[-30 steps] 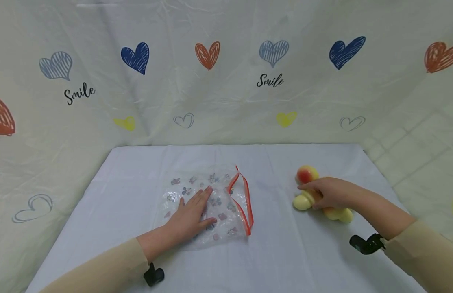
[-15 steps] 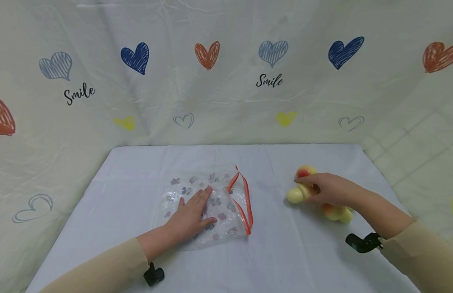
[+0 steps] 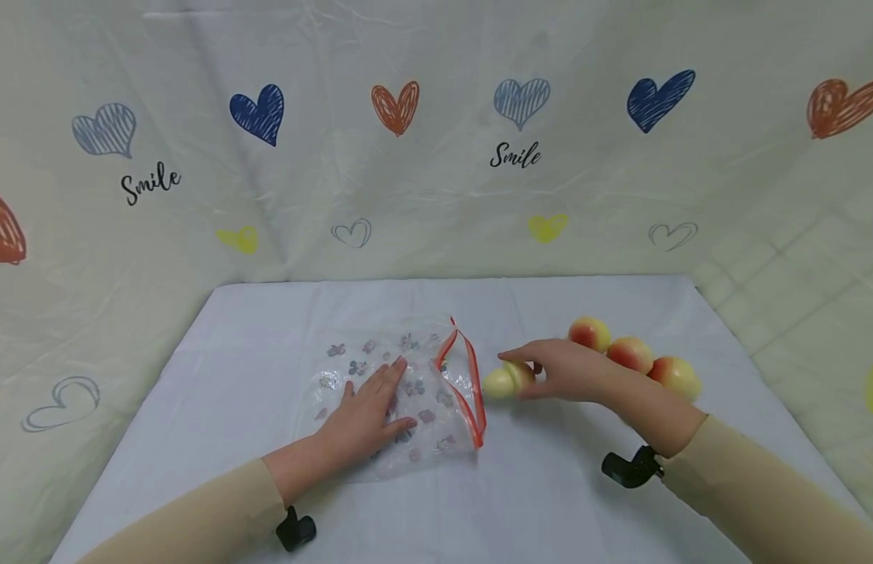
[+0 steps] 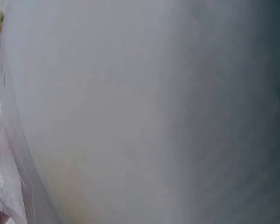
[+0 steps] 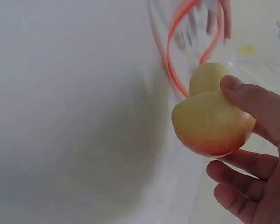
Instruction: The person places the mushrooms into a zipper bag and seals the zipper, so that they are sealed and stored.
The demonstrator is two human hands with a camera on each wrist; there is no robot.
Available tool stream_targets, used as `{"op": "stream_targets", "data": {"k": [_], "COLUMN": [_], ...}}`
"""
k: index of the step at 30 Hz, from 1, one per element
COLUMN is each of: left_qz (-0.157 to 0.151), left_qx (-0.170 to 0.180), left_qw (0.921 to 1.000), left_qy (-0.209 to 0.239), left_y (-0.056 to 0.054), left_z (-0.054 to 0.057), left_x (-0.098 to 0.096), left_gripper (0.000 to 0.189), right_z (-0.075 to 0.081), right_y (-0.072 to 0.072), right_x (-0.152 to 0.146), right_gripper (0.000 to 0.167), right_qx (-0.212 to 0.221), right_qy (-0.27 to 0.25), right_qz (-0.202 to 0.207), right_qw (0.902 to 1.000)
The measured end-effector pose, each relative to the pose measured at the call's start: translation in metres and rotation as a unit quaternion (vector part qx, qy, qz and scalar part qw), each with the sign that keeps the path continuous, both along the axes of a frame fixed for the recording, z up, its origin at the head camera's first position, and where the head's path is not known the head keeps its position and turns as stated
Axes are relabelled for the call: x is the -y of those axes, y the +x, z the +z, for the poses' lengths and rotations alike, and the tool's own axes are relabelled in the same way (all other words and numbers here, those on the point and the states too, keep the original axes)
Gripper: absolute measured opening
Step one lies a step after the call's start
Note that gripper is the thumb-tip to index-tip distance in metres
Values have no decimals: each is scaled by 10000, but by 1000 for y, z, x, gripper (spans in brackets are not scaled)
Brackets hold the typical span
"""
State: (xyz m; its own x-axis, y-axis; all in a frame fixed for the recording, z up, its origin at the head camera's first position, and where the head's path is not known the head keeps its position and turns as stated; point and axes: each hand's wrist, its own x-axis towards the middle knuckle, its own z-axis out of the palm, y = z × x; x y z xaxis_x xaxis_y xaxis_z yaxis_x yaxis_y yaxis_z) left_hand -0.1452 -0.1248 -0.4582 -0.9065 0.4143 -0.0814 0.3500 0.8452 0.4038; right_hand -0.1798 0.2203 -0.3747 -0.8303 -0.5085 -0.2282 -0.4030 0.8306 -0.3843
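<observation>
My left hand lies flat with spread fingers on a clear plastic bag printed with small grey and pink figures. The bag's red-edged mouth stands partly open toward the right. Just right of that mouth, my right hand grips a toy mushroom, its pale yellow stem pointing left at the red edge. In the right wrist view, the thumb presses the mushroom near its stem, fingers behind the red-tinged cap. The left wrist view shows mostly tablecloth, with the bag at its left edge.
More red-and-yellow toy mushrooms lie behind my right forearm: one at the back, a middle one and a right one. A white cloth covers the table. Behind it hangs a heart-patterned curtain.
My right hand has carried the toy mushroom left from the group to the bag's mouth, uncovering the other mushrooms. My left hand has stayed on the bag.
</observation>
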Motion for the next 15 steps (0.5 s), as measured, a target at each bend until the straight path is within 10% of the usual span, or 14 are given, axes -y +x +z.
{"op": "stream_targets", "data": {"k": [15], "left_qz": [32], "left_qx": [-2], "left_qw": [9999], "left_qy": [110], "left_y": [0], "left_z": [1], "left_x": [-2], "left_gripper": [98], "right_z": [-16], "right_y": [-2], "right_x": [50], "right_gripper": [61], "right_qx": [-209], "right_qy": [176], "right_qz": [464], "right_qw": [9985]}}
